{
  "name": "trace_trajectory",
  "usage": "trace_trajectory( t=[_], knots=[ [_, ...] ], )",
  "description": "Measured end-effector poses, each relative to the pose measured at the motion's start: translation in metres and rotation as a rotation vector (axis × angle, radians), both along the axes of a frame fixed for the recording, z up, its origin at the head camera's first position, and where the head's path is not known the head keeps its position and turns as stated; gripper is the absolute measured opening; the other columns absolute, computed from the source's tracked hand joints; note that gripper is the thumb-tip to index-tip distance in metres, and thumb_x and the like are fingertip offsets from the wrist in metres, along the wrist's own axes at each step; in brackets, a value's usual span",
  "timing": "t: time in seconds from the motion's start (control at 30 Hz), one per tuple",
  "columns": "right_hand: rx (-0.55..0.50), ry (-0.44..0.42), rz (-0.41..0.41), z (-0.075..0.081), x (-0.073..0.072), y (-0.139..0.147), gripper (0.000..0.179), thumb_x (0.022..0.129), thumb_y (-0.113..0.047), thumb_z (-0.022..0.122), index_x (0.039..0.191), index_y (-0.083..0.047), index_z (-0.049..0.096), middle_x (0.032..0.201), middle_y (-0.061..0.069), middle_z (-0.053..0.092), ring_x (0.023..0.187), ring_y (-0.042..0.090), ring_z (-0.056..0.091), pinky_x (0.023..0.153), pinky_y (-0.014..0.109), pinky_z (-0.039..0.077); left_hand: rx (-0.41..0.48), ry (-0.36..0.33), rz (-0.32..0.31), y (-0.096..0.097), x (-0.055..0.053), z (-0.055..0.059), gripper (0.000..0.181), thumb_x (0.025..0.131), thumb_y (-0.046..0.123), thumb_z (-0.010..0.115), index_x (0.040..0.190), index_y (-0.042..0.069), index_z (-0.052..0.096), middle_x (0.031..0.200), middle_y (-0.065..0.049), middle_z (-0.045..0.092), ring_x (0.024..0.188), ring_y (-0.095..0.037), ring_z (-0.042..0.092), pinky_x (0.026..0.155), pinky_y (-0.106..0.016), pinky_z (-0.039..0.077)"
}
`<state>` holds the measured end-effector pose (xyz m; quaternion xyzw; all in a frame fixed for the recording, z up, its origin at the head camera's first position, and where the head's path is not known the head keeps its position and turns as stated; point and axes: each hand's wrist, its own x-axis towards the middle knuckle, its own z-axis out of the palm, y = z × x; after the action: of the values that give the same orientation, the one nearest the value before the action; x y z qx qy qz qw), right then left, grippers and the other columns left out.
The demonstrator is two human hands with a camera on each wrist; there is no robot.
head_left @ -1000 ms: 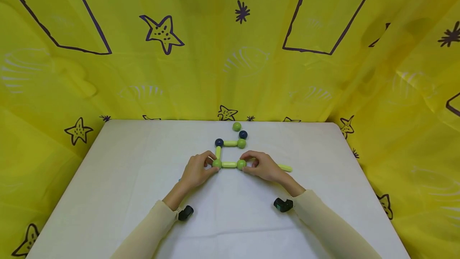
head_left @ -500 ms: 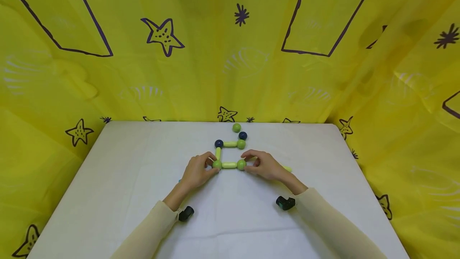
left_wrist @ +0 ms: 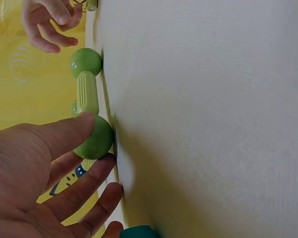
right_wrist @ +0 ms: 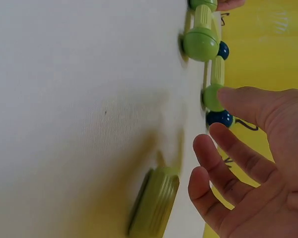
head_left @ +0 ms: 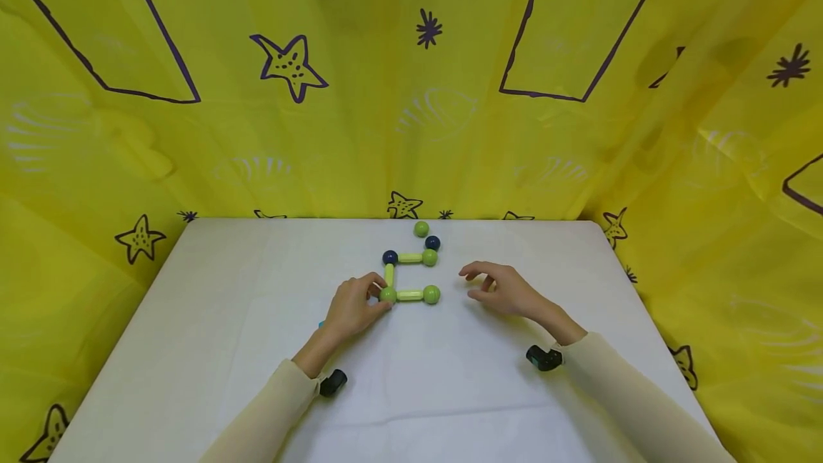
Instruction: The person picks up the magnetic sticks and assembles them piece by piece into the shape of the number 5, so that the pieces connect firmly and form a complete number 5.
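My left hand (head_left: 352, 308) pinches a green ball (left_wrist: 97, 141) between thumb and fingers at the near left corner of a ball-and-stick shape on the table. From that ball a light green stick (head_left: 409, 295) runs right to another green ball (head_left: 431, 294). A second stick (head_left: 389, 275) leads back to a dark blue ball (head_left: 390, 258), which a further stick (head_left: 409, 258) joins to a green ball (head_left: 429, 257). Right of the shape hovers my right hand (head_left: 504, 290), fingers loosely bent and holding nothing. Below it lies a loose light green stick (right_wrist: 156, 203), hidden in the head view.
Behind the shape sit a dark blue ball (head_left: 433, 242) and a green ball (head_left: 421, 228). A teal piece (left_wrist: 139, 232) lies by my left hand, mostly hidden. Yellow patterned cloth (head_left: 360, 127) hangs behind and beside the white-covered table (head_left: 212, 349).
My right hand has let go of the near right green ball and moved off to the right, covering the loose stick in the head view. My left hand stays on its ball.
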<state>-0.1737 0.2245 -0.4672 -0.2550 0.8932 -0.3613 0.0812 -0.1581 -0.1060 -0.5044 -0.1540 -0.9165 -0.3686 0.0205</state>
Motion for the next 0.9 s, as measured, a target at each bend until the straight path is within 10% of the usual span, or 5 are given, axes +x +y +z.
trace_trajectory(
  t=[0.6, 0.9],
  knots=[
    [0.041, 0.034, 0.01, -0.003, 0.0, 0.027, 0.036, 0.091, -0.001, 0.075, 0.126, -0.002, 0.066, 0.115, 0.017, 0.071, 0.079, 0.016, 0.063, 0.069, 0.028, 0.051, 0.021, -0.006, -0.019, -0.002, 0.0, 0.001, 0.025, 0.085, 0.017, 0.085, 0.103, 0.01, 0.07, 0.091, -0.005, 0.077, 0.084, -0.022, 0.062, 0.08, -0.043, 0.047],
    [0.102, 0.039, 0.043, -0.002, 0.0, 0.041, 0.035, 0.09, 0.0, 0.075, 0.124, 0.0, 0.067, 0.108, 0.015, 0.07, 0.088, 0.029, 0.065, 0.082, 0.048, 0.054, 0.015, -0.011, -0.03, -0.003, -0.001, 0.004, 0.025, 0.085, 0.017, 0.085, 0.104, 0.01, 0.07, 0.09, -0.004, 0.077, 0.084, -0.022, 0.061, 0.08, -0.043, 0.047]
  ],
)
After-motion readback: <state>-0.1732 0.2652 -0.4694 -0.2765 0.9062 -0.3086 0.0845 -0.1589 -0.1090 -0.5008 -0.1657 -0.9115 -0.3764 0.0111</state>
